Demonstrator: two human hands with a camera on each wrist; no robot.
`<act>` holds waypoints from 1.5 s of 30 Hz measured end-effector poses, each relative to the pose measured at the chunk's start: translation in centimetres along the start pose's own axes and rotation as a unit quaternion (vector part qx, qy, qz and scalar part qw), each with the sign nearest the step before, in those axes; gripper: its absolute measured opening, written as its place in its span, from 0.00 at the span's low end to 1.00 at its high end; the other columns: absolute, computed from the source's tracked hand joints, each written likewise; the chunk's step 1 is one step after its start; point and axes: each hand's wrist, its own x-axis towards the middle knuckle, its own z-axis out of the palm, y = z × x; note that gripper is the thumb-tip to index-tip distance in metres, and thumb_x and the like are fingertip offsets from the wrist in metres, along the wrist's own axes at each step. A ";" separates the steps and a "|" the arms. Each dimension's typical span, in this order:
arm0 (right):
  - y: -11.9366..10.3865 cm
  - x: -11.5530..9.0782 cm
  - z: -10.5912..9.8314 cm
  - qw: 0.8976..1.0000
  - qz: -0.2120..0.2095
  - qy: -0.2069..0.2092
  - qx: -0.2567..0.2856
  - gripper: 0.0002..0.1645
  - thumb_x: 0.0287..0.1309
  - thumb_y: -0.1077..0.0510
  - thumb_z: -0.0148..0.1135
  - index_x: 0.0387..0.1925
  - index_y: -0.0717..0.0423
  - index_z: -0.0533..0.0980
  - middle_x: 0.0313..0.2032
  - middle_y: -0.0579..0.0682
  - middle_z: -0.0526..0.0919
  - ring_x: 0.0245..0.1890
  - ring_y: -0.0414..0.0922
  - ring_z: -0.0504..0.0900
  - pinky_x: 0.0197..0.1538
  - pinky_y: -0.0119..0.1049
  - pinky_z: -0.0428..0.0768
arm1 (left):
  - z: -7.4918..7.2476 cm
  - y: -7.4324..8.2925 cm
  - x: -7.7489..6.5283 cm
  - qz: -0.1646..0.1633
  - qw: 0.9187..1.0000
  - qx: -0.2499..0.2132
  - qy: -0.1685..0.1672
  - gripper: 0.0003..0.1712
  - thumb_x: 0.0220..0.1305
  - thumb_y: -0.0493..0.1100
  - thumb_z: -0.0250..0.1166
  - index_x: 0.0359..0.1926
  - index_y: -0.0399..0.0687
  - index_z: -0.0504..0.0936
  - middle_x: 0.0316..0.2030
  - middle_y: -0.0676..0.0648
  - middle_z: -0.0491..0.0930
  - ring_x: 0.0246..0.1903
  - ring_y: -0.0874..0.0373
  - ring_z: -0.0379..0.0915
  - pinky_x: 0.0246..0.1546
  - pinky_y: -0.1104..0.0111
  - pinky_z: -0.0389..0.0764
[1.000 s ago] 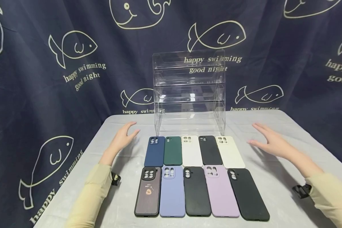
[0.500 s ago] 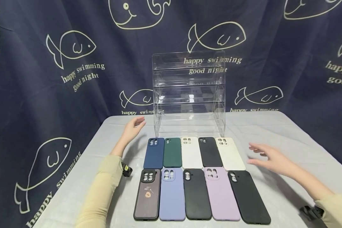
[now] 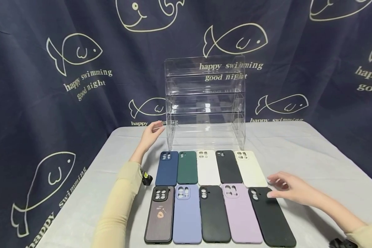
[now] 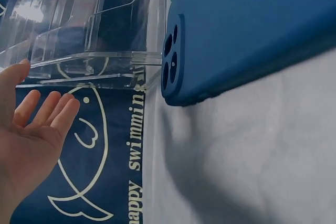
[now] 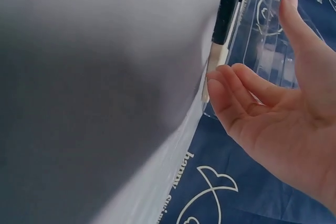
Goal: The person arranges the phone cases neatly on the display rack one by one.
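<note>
Phone cases lie in two rows before a clear tiered display rack [image 3: 204, 113]. My left hand [image 3: 152, 135] is beside the rack's left side, above the back-left dark blue phone case [image 3: 166, 168]. In the left wrist view, that hand [image 4: 31, 145] holds nothing, its fingers relaxed; whether it touches the rack I cannot tell. Over the top right corner of the front-right black phone case [image 3: 274, 220] hovers the thumb of my right hand [image 3: 294, 187], fingers slightly bent. The right wrist view shows nothing in that hand [image 5: 283, 114]; contact with the case is unclear.
Green [image 3: 187, 168], white [image 3: 208, 168], black [image 3: 229, 168] and cream [image 3: 251, 170] cases fill out the back row. In front are patterned brown [image 3: 159, 220], periwinkle [image 3: 187, 220], black [image 3: 215, 220] and lilac [image 3: 243, 220] ones. A dark blue fish-print curtain [image 3: 111, 113] hangs behind the table [image 3: 297, 144].
My left hand has moved forward and right to the rack's side. My right hand has come down and nearer, to the top of the front-right black case. The cases keep their arrangement.
</note>
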 end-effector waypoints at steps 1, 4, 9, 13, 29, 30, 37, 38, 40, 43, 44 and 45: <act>0.0 0.0 0.1 1.000 0.002 -0.006 0.001 0.27 0.46 0.52 0.72 0.46 0.61 0.76 0.39 0.48 0.80 0.36 0.30 0.75 0.36 0.29 0.81 | 0.0 -0.1 0.1 -0.002 1.000 -0.006 0.000 0.28 0.65 0.47 0.60 0.63 0.41 0.67 0.60 0.38 0.72 0.58 0.43 0.70 0.59 0.55 0.74; -0.1 0.2 0.3 1.000 0.005 -0.023 0.003 0.25 0.46 0.51 0.72 0.44 0.60 0.76 0.39 0.47 0.79 0.35 0.30 0.75 0.36 0.29 0.81 | 0.2 -0.5 0.5 -0.007 1.000 -0.026 -0.001 0.28 0.65 0.46 0.60 0.63 0.40 0.67 0.60 0.37 0.72 0.58 0.43 0.70 0.59 0.56 0.75; -0.2 0.2 0.4 0.999 0.002 -0.037 0.006 0.24 0.45 0.51 0.72 0.42 0.59 0.76 0.36 0.45 0.78 0.34 0.29 0.73 0.34 0.28 0.80 | 0.8 -0.7 0.8 -0.009 0.999 -0.049 -0.012 0.29 0.64 0.44 0.61 0.64 0.39 0.67 0.60 0.36 0.71 0.58 0.42 0.69 0.59 0.56 0.75; 0.0 0.1 0.6 0.999 0.009 -0.038 -0.002 0.25 0.42 0.51 0.74 0.39 0.60 0.75 0.33 0.44 0.76 0.30 0.29 0.70 0.30 0.28 0.77 | 1.4 -0.6 0.9 -0.013 0.998 -0.048 -0.023 0.30 0.63 0.43 0.63 0.63 0.40 0.67 0.60 0.36 0.71 0.59 0.42 0.69 0.59 0.56 0.75; 0.7 -0.3 1.1 0.998 -0.054 -0.031 -0.016 0.22 0.38 0.51 0.75 0.35 0.55 0.77 0.28 0.37 0.67 0.26 0.28 0.64 0.23 0.25 0.66 | 2.0 -0.9 1.1 -0.012 0.996 -0.075 -0.034 0.28 0.64 0.39 0.60 0.63 0.37 0.66 0.60 0.35 0.69 0.57 0.41 0.71 0.55 0.62 0.79; 0.6 -0.4 1.1 0.998 -0.054 -0.032 -0.016 0.23 0.38 0.50 0.76 0.35 0.56 0.77 0.28 0.37 0.67 0.26 0.28 0.64 0.23 0.25 0.66 | 2.0 -1.0 1.1 -0.013 0.996 -0.076 -0.034 0.28 0.64 0.38 0.60 0.63 0.37 0.66 0.60 0.35 0.69 0.57 0.41 0.71 0.55 0.62 0.79; -0.2 -1.1 1.6 0.999 -0.019 -0.043 -0.020 0.31 0.35 0.47 0.77 0.39 0.61 0.77 0.32 0.41 0.68 0.28 0.28 0.62 0.25 0.25 0.65 | 2.2 -1.3 0.8 -0.013 0.996 -0.079 -0.034 0.28 0.65 0.38 0.59 0.63 0.35 0.65 0.60 0.34 0.69 0.57 0.41 0.70 0.56 0.61 0.78; -0.3 -1.1 1.6 0.999 -0.015 -0.044 -0.020 0.31 0.34 0.47 0.77 0.39 0.61 0.77 0.32 0.41 0.69 0.28 0.28 0.63 0.25 0.26 0.66 | 2.2 -1.3 0.8 -0.013 0.996 -0.079 -0.032 0.28 0.65 0.38 0.59 0.63 0.36 0.65 0.60 0.34 0.69 0.57 0.41 0.70 0.56 0.61 0.78; -0.4 -1.1 1.6 0.999 -0.011 -0.044 -0.021 0.31 0.33 0.48 0.77 0.38 0.61 0.75 0.33 0.43 0.71 0.29 0.28 0.64 0.27 0.27 0.69 | 2.1 -1.3 0.9 -0.013 0.996 -0.079 -0.030 0.28 0.65 0.38 0.59 0.64 0.36 0.65 0.60 0.34 0.69 0.57 0.41 0.70 0.56 0.60 0.78; -0.5 -1.0 1.3 0.998 -0.001 -0.055 0.000 0.31 0.34 0.51 0.77 0.38 0.60 0.71 0.32 0.44 0.72 0.29 0.27 0.66 0.26 0.27 0.70 | 2.0 -1.2 0.9 -0.017 0.996 -0.078 -0.031 0.28 0.65 0.40 0.60 0.64 0.39 0.65 0.61 0.36 0.69 0.57 0.42 0.70 0.57 0.61 0.77; -0.5 -1.0 1.1 0.998 0.001 -0.062 0.011 0.31 0.35 0.51 0.77 0.38 0.61 0.70 0.30 0.44 0.72 0.28 0.27 0.66 0.26 0.27 0.70 | 2.0 -1.1 0.9 -0.018 0.996 -0.077 -0.033 0.28 0.65 0.40 0.60 0.64 0.39 0.65 0.61 0.36 0.69 0.58 0.43 0.70 0.57 0.62 0.77; -0.5 -0.9 1.0 0.997 0.002 -0.070 0.023 0.31 0.37 0.52 0.77 0.38 0.61 0.68 0.28 0.42 0.72 0.27 0.27 0.66 0.25 0.26 0.69 | 2.0 -1.1 0.8 -0.018 0.996 -0.076 -0.034 0.28 0.65 0.41 0.60 0.64 0.39 0.65 0.61 0.36 0.69 0.58 0.43 0.70 0.57 0.62 0.77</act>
